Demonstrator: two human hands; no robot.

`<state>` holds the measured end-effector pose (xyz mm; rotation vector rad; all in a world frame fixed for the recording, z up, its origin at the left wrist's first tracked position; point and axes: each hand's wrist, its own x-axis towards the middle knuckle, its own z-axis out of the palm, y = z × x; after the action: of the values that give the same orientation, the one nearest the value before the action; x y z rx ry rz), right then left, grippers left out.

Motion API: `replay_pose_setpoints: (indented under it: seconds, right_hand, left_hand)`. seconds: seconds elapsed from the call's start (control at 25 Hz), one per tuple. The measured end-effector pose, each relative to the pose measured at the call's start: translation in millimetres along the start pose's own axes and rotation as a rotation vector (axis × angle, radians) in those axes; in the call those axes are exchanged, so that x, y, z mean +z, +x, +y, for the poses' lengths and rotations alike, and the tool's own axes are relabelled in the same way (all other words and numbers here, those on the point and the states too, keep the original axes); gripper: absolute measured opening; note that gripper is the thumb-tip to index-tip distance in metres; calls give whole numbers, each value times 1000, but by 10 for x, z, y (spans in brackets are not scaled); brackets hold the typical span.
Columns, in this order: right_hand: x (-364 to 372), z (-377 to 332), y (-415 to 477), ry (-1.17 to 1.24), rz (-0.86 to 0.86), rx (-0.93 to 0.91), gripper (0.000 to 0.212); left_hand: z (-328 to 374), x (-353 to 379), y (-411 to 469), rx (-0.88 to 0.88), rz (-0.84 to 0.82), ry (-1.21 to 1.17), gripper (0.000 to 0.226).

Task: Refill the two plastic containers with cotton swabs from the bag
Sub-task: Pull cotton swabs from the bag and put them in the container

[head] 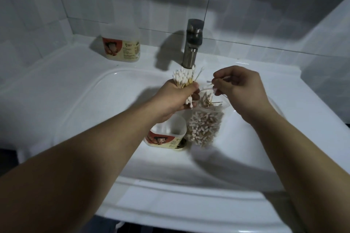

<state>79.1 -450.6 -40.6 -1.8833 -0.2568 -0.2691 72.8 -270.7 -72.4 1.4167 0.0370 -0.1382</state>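
My left hand (175,98) grips an upright bundle of cotton swabs (182,78) above the sink, white tips up. My right hand (240,89) pinches a few loose swabs (213,86) just above the open mouth of the clear plastic bag (205,126), which hangs full of swabs. Whether a hand also holds the bag's rim is hidden. An open white container (168,135) with a red cartoon label stands in the sink basin below my left hand. A second, lidded container (122,44) with the same label stands on the counter at the back left.
The steel faucet (192,43) rises right behind the swab bundle. The white sink basin (106,89) fills the middle, with its front rim near me. A tiled wall closes the back and left side.
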Motion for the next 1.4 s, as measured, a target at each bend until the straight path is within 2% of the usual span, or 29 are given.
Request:
replay_pose_setpoints:
  seconds: [0.12,0.2,0.28,0.4,0.68,0.84,0.96,1.08,1.16,1.28,1.4]
  right_hand:
    - [47,-24,-43,-14,-155,-5,19]
    - [71,-33,-61,-1,-203,14,20]
    - [79,-22,-58,-10,-183,34,21]
    - [59,11,-40,-56,-131,41,19]
    - [129,8,-78,-406,-150,-132,10]
    - [130,9,-71,-292,-177,-89,18]
    - [142,0,-70,-144,-116,0,20]
    - [137,-5,-34,-19,-30,66,34]
    - [141,-13,-36,60,-37,70,32]
    - [162,16,-70,-64,-128,4,29]
    - [147,45,-70,-175,-281,-14,46]
  left_hand:
    - [-24,-7,10,33,-64,-14,23]
    - [-30,-8,-11,55,-107,31,24]
    - [-36,-10,-33,72,-131,82,20]
    - [-45,-15,-51,94,-159,150,26]
    - [-15,-3,-85,113,-134,236,22]
    - [-2,-7,-74,102,-122,242,16]
    - [13,-4,-76,66,-128,207,13]
    - [9,2,-80,21,-167,180,11]
    - [8,0,-89,-12,-184,192,11]
    - [27,0,-110,-48,-182,206,4]
    - [44,9,-134,-76,-175,168,5]
